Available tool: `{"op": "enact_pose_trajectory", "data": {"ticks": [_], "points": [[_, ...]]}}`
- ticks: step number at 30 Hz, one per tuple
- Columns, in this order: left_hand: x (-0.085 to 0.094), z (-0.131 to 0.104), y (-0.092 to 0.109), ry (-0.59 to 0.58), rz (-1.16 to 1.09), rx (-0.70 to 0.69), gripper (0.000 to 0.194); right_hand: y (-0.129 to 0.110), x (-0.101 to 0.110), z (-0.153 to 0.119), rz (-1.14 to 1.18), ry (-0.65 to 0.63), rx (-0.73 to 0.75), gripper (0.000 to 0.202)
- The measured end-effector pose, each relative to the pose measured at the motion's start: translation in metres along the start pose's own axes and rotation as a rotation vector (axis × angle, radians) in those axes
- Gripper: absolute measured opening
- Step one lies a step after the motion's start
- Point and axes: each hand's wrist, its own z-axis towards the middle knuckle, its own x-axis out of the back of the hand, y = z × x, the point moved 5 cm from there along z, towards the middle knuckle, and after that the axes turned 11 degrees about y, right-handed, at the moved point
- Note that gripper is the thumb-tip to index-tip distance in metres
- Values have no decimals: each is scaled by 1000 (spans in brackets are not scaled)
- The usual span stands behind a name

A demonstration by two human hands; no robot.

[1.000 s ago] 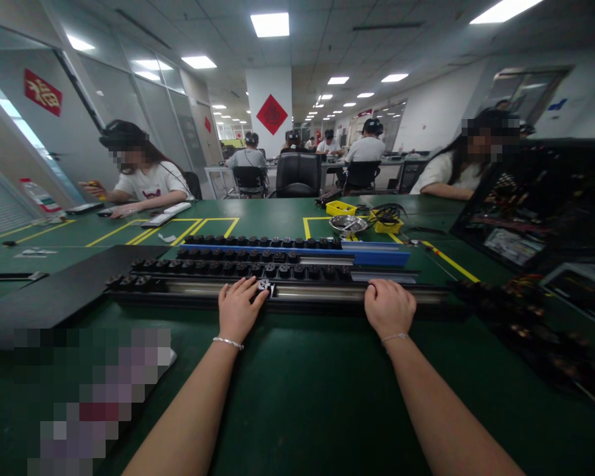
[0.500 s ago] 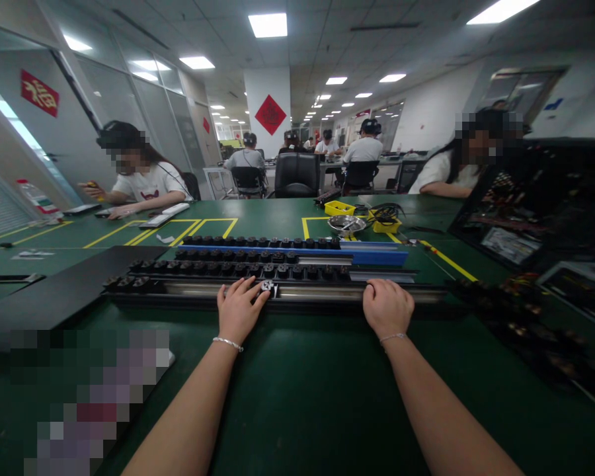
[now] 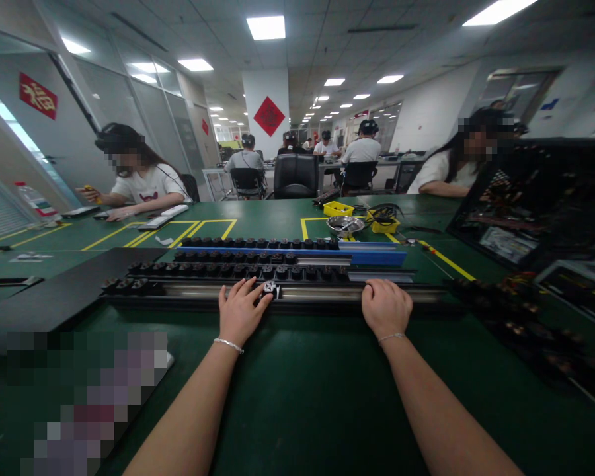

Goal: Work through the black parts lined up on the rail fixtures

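Our left hand (image 3: 238, 311) is spread open, thumb at a small silver-topped piece (image 3: 270, 288) on the front rail (image 3: 322, 292); our right hand (image 3: 387, 307) curls over the same rail, its grip hidden from us. Beyond, black pieces (image 3: 282, 273) stand in rows, and toward the green table's (image 3: 297, 396) far edge sit a metal bowl (image 3: 334, 230) and a yellow bin (image 3: 339, 209).

The rail (image 3: 322, 291) is partly covered by the left hand (image 3: 239, 311) and the right hand (image 3: 387, 307); whether it is gripped by the latter's curled fingers cannot be told. The forearms (image 3: 188, 403) are cut off by the bottom edge, the mat (image 3: 84, 284) by the left, the case (image 3: 560, 205) by the right. The dark parts (image 3: 540, 337) are blurred. The bowl's (image 3: 336, 232) contents are too small to be told.
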Motion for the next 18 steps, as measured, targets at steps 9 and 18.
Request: {"op": "enact_pose_trajectory", "data": {"ticks": [9, 18], "points": [[1, 0, 3, -6, 10, -15, 38, 0, 0, 0, -20, -6, 2, 31], [-1, 0, 6, -24, 21, -29, 40, -1, 1, 0, 3, -1, -5, 29]]}}
